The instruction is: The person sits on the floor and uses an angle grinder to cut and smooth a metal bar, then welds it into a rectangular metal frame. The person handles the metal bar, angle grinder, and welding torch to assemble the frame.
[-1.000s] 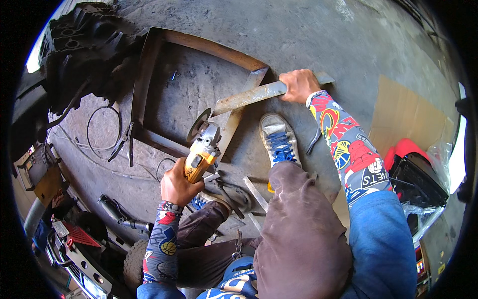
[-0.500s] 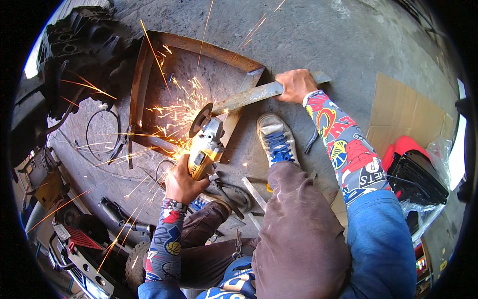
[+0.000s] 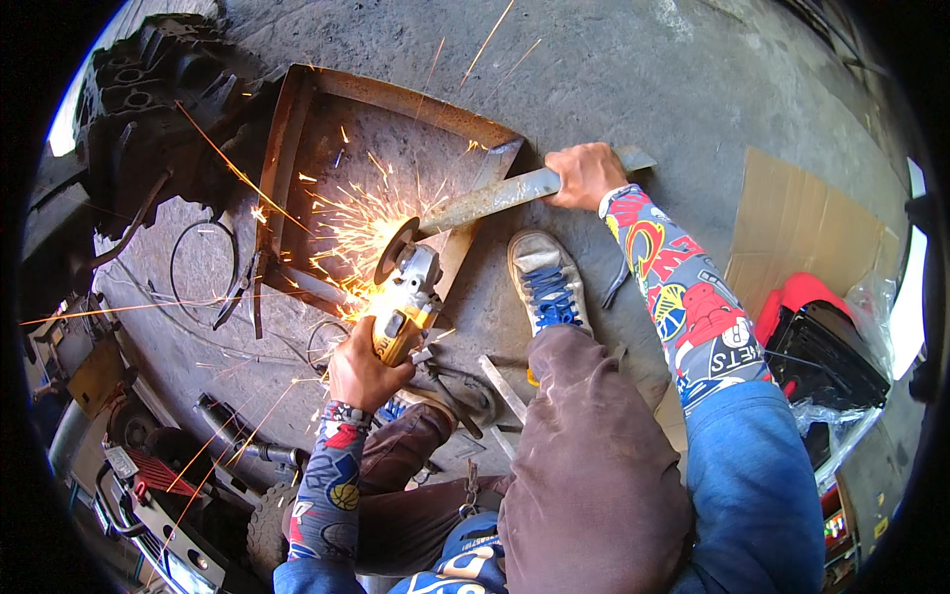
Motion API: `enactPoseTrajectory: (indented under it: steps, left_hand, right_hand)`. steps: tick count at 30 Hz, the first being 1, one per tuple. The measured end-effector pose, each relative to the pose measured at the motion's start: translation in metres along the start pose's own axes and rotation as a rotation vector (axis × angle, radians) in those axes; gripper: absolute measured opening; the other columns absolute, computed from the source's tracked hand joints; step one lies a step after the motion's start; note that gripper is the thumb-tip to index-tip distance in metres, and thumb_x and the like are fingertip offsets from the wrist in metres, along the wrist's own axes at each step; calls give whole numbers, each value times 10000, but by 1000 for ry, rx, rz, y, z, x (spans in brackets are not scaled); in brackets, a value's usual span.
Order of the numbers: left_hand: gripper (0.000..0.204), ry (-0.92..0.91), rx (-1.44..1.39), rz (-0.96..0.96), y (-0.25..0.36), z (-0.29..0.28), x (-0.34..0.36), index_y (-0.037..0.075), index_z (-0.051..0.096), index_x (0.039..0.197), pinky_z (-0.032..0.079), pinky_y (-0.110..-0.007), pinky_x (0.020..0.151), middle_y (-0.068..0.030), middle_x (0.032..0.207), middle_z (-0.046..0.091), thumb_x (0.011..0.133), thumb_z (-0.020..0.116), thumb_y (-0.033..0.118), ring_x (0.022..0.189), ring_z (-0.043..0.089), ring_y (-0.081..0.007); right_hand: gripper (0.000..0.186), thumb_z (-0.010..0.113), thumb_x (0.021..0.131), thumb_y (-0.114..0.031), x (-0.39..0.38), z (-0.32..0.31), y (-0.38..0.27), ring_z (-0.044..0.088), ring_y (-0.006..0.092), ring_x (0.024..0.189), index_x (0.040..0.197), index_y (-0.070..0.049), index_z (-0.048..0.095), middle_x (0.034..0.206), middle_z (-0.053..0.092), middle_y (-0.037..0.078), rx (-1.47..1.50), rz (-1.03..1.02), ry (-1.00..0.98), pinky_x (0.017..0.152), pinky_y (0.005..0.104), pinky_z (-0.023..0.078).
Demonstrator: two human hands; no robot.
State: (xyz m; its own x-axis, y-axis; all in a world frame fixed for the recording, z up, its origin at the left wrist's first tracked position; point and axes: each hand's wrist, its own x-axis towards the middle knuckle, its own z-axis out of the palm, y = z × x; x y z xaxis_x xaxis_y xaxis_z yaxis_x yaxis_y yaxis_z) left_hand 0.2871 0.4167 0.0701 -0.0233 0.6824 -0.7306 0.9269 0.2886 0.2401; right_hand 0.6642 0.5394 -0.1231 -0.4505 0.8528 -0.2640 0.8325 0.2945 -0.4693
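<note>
Left hand: one hand point(image 3: 368, 366), fingers wrapped tight around the back end of one yellow and silver angle grinder point(image 3: 404, 309).
Right hand: one hand point(image 3: 586, 176), closed over the far right part of one flat metal bar point(image 3: 495, 194), with a short end poking out past it.
Grinder disc: one round, dark cutting disc point(image 3: 397, 250) on the far end of the grinder, its edge at the bar's left end.
Sparks: a big burst of orange sparks point(image 3: 361, 223), too many to count, spraying left and far from the disc.
Bar: slanting from the disc up to the right hand, passing above the right side of the frame; I cannot tell if they touch.
Frame: one rusty metal frame point(image 3: 416, 111) with four sides, flat on the floor, left of the middle.
Shoes: two with blue laces, the right shoe point(image 3: 547, 282) near the bar and the left shoe point(image 3: 394, 408) partly hidden by the left hand.
Sleeves: two, covered in bright pictures, the right sleeve point(image 3: 673, 272) showing most.
Far left: one big dark engine block point(image 3: 168, 109), just beside the frame.
Right: one sheet of brown cardboard point(image 3: 807, 223), with one red and black thing point(image 3: 804, 292) nearer.
Near left: one knobby tyre point(image 3: 267, 525).
</note>
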Motion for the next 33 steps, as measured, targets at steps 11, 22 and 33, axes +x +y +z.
enactPoseTrajectory:
  steps: [11,22,33]
  left_hand:
    - [623,8,-30,28,3,-2,0,53,630,1184,589,-504,802,-260,893,735,646,848,280,860,732,-449]
    - [634,-1,11,1,-2,1,0,59,624,1195,585,-514,793,-258,901,734,661,860,305,870,731,-450]
    - [588,20,-19,33,5,-3,0,72,641,1168,588,-505,790,-242,894,737,653,840,275,853,730,-442]
  right_hand:
    - [323,784,762,-438,-1,-1,0,750,363,825,836,-131,717,850,754,149,-2,18,-36,745,490,603]
    - [338,780,772,-456,-1,-4,-2,747,368,823,833,-130,718,845,751,155,2,32,-33,742,490,600]
    - [286,769,764,-401,-2,-4,0,747,367,821,820,-127,714,847,751,151,-22,26,-21,742,488,604]
